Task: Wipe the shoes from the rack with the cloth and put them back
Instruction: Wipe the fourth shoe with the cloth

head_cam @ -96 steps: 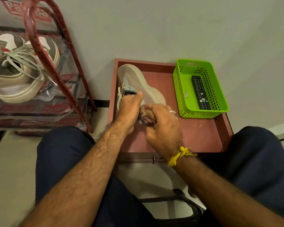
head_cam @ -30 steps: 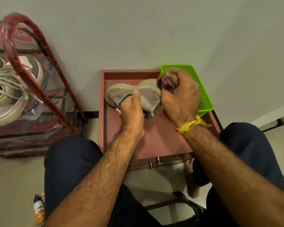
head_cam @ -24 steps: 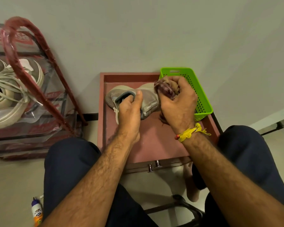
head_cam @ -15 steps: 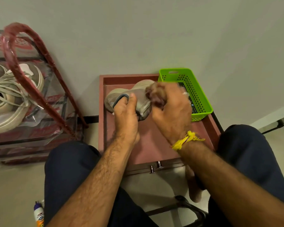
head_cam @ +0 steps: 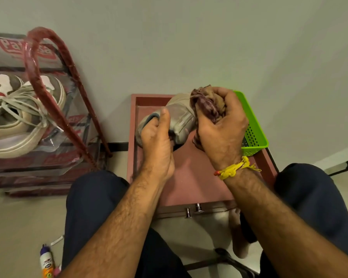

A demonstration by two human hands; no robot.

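Note:
A beige sneaker [head_cam: 180, 119] lies on its side over the red-brown tray table [head_cam: 191, 183]. My left hand [head_cam: 159, 141] grips it at the heel opening, thumb on the upper. Bunched in my right hand [head_cam: 223, 127] is a brown and maroon cloth [head_cam: 207, 105], held against the shoe's front part. The toe is hidden behind the cloth. At the left stands the red shoe rack [head_cam: 48, 93], wrapped in clear plastic, with a pair of white and beige sneakers [head_cam: 18, 117] on its shelf.
A green plastic basket [head_cam: 253, 131] sits on the table's right side, partly behind my right hand. A small bottle [head_cam: 46, 261] lies on the floor at the lower left. My knees flank the table. The wall is close behind.
My right hand with the cloth has moved along the shoe, back toward the toe end near the basket. My left hand has kept its grip at the heel.

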